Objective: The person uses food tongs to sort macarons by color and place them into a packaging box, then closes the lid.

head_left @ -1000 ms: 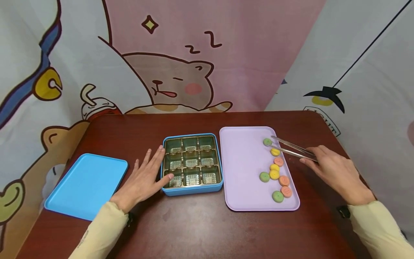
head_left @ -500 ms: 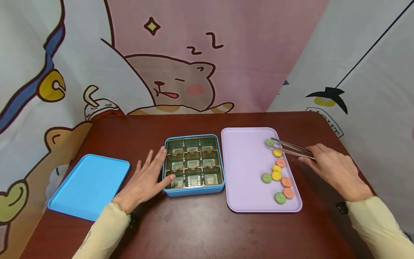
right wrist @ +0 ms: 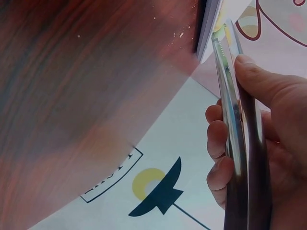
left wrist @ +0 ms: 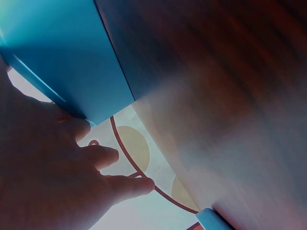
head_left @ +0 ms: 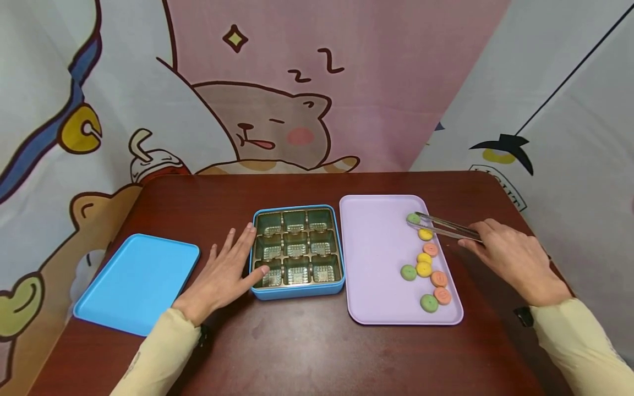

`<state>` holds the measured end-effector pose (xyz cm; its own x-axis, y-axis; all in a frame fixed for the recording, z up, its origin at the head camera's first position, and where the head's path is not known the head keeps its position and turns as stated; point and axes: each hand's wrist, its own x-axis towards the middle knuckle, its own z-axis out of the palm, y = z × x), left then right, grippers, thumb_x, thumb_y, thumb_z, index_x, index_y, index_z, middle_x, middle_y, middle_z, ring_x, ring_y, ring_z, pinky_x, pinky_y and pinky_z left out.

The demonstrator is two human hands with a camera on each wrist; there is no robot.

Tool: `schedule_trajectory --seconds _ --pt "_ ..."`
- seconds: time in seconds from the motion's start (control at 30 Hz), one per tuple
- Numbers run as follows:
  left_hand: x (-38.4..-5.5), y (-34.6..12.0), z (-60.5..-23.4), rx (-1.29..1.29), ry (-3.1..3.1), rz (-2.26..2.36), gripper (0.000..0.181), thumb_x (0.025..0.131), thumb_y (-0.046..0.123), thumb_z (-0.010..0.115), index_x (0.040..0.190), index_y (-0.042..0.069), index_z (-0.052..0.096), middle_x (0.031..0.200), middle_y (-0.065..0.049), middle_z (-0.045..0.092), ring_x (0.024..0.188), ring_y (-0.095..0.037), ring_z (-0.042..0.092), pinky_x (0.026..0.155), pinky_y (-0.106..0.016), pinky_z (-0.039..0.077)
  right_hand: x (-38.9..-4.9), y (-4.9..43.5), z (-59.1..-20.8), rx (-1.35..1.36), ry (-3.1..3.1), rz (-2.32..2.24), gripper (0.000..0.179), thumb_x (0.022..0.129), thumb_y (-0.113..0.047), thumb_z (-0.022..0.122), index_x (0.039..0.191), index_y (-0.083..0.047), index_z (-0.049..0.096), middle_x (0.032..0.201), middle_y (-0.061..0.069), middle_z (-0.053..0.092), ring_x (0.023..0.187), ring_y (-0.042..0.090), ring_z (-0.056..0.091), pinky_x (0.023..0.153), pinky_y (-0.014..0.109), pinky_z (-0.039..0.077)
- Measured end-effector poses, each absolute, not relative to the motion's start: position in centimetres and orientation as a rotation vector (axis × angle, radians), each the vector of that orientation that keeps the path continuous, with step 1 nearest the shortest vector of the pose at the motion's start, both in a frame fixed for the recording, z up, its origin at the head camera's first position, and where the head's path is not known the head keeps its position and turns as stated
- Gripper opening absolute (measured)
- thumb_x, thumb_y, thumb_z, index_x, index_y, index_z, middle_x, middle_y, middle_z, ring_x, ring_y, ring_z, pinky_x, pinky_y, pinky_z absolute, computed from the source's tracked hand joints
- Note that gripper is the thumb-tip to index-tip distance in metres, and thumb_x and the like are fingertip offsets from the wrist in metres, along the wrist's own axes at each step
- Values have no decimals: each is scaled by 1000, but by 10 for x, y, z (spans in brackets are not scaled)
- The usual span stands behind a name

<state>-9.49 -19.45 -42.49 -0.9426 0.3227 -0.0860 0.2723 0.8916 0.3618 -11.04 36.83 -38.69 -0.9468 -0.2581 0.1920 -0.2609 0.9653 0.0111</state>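
Note:
My right hand [head_left: 515, 258] grips a pair of metal tongs [head_left: 453, 225], thumb on one arm and curled fingers round the other in the right wrist view. The tongs' tips stand at either side of a green round piece [head_left: 413, 219] near the far right corner of a lilac tray [head_left: 376, 258]. Whether they squeeze it I cannot tell. My left hand [head_left: 220, 275] rests with spread, straight fingers on the left side of a blue box [head_left: 302, 292]. A gold divided insert [head_left: 296, 249] with bare compartments fills the box. In the left wrist view the fingers touch the blue box [left wrist: 72, 57].
Several yellow, orange and green round pieces lie along the tray's right side, among them a yellow piece [head_left: 424, 269] and an orange piece [head_left: 442, 296]. A blue lid [head_left: 138, 283] lies at the left of the brown table [head_left: 307, 352]. A patterned cloth [head_left: 386, 82] hangs behind.
The tongs' tips have come closer together around the far green piece. My left hand stays on the box. The whole head view has shifted slightly.

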Motion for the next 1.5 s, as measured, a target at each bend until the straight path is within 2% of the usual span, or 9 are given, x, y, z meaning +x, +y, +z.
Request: schedule_trajectory --seconds 0.2,0.47,0.83,1.3,1.5 --pt "-92 -196 -425 448 2909 540 96 100 69 49 169 17 5 175 -6 3 158 -42 2 116 -77 9 -112 365 -385 408 -2926 27 44 83 -29 88 103 2 64 85 14 64 60 21 52 45 42 47" --pt "-94 -196 -423 480 2906 548 96 100 72 45 169 17 5 175 -4 3 158 -41 1 116 -77 8 -109 364 -382 353 -2975 79 48 86 -33 86 109 3 65 91 15 65 60 21 51 44 41 46" --pt "-97 -204 -420 515 2868 609 68 112 48 36 169 20 10 174 2 4 158 -39 3 117 -75 9 -93 347 -376 417 -2863 165 44 84 -30 87 111 -2 67 92 12 67 60 18 49 42 30 34" --pt "-98 -203 -421 527 2861 603 66 113 43 37 169 20 10 174 2 5 158 -39 4 117 -75 11 -76 313 -365 557 -2721 192 42 78 -25 91 111 -7 72 89 2 66 63 12 48 43 28 36" --pt "-98 -202 -421 536 2861 611 66 113 41 37 169 18 11 174 1 4 158 -39 3 117 -75 11 -72 298 -359 602 -2696 197 38 83 -30 87 111 -9 71 87 0 64 61 10 44 42 25 33"
